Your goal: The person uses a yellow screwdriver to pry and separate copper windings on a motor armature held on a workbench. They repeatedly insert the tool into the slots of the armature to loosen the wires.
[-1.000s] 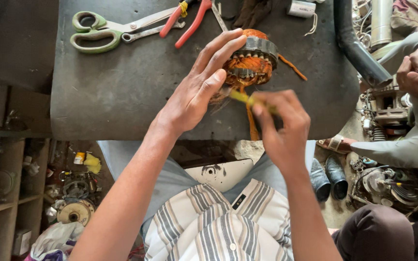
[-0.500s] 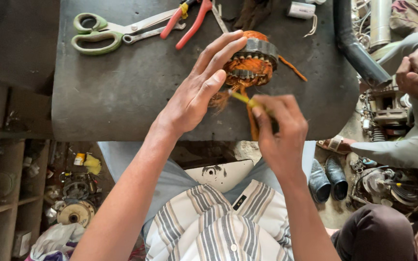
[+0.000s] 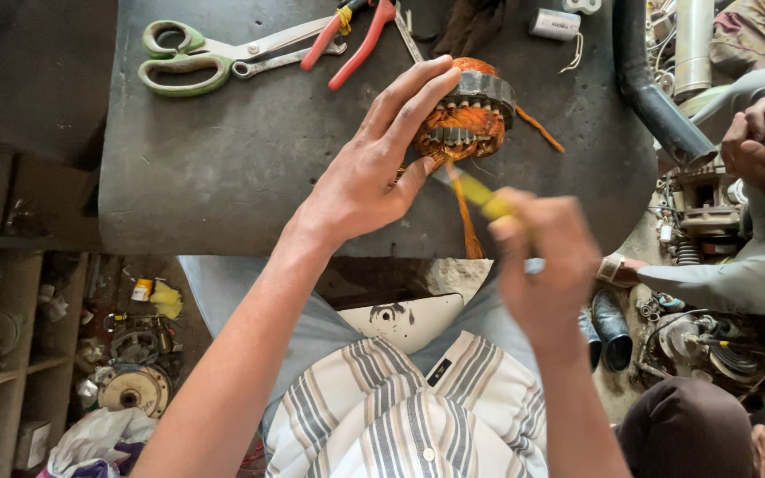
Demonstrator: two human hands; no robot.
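A round motor stator point(image 3: 464, 115) with copper-orange windings and a grey toothed core lies on the dark surface point(image 3: 223, 168), toward its near edge and a little right of centre. The left hand point(image 3: 374, 168) rests against the stator's left side: its fingers are spread and stretched out, the upper ones lying over the core's rim and the thumb touching the windings low on the left. It steadies the part rather than closing around it. The right hand point(image 3: 546, 265) is blurred, just below and to the right of the stator, off the edge of the surface. It is curled closed around a thin yellow-handled tool point(image 3: 475, 190), whose tip points up and left toward the lower part of the windings; whether the tip touches them cannot be told. Orange leads point(image 3: 467, 221) trail down from the stator between the two hands, and another runs off to the right.

At the far edge of the surface lie green-handled scissors point(image 3: 192, 57) at the left, a metal wrench point(image 3: 285, 60) touching them, and red-handled pliers point(image 3: 351, 35) beside those. A small pale cylindrical part point(image 3: 552, 24) with two wire legs lies at the top right, its marking too small to make out. A dark bent pipe point(image 3: 652, 97) stands at the right edge.

Further right, another person's hand point(image 3: 759, 155) holds a thin dark tool over machine parts. On the floor at the lower left sits a small yellow-and-white container point(image 3: 142, 289) beside a yellow rag point(image 3: 168, 299).
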